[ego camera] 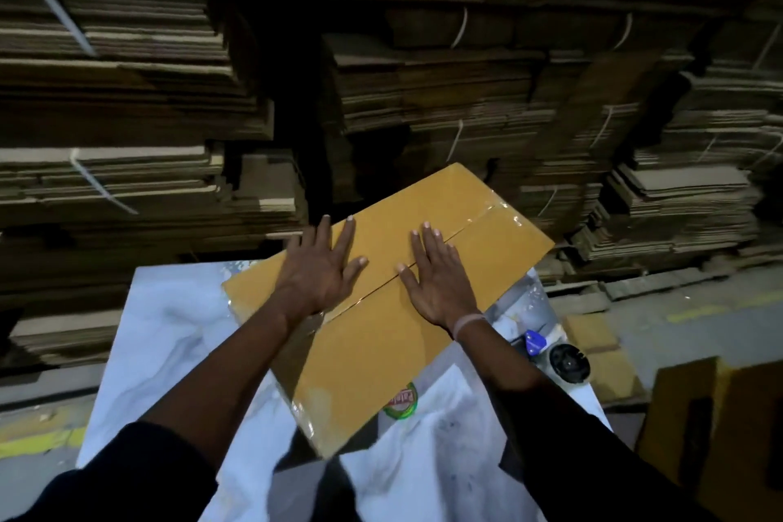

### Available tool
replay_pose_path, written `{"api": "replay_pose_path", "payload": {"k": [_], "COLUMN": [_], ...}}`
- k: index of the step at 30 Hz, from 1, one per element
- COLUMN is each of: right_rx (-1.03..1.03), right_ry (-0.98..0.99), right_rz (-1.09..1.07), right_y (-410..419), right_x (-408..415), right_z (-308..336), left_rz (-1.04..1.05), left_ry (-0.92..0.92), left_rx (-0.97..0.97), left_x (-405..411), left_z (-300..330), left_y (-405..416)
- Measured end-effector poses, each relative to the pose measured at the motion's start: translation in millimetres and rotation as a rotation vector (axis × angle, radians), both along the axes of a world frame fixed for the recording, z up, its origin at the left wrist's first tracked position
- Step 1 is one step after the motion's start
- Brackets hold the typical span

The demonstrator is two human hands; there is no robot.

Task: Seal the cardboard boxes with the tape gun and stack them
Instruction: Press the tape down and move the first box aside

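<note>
Dark sleeves (140,475) at the bottom edge lead up to two bare forearms reaching over a white table (161,335). Both hands lie flat on the box (381,335), fingers straight and spread: the left hand (320,267) on the flap left of the centre seam, the right hand (432,275) across the seam and onto the right flap, a pale band at its wrist. The box is closed and sits on the table's far right part, skewed, its long axis running from the near edge toward the far right corner, which it overhangs. Clear tape (487,212) glints along the seam at the far end. A tape gun (559,360) lies just beside the box at the table's right edge. Stacks of flat cardboard (466,97) wall in the far side, and more boxes (712,415) stand on the floor at right.
</note>
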State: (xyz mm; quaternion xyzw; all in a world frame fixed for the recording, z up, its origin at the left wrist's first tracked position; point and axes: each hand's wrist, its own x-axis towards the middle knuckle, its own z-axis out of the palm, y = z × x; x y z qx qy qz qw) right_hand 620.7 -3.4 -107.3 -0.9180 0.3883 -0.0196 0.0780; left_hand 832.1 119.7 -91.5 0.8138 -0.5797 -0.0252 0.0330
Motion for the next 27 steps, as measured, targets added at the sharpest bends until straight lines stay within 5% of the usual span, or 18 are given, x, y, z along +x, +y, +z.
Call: {"api": "replay_pose_path", "payload": {"k": [7,12,27], "right_rx": [-0.057,-0.062,-0.06], "right_ry": [0.048,-0.02,-0.037], "right_rz": [-0.276,-0.37,-0.012], "right_y": [-113,-177,-246], "right_x": [-36,-45,44], "right_z": [0,5,8], "left_rz": [0.018,0.062,0.173], "left_ry": [-0.064,0.079,-0.003], "left_rx": [-0.029,-0.144,-0.198], "left_x": [-12,4,-15], "left_z": [-3,-6,-4], "left_y": [-51,-64,-72]}}
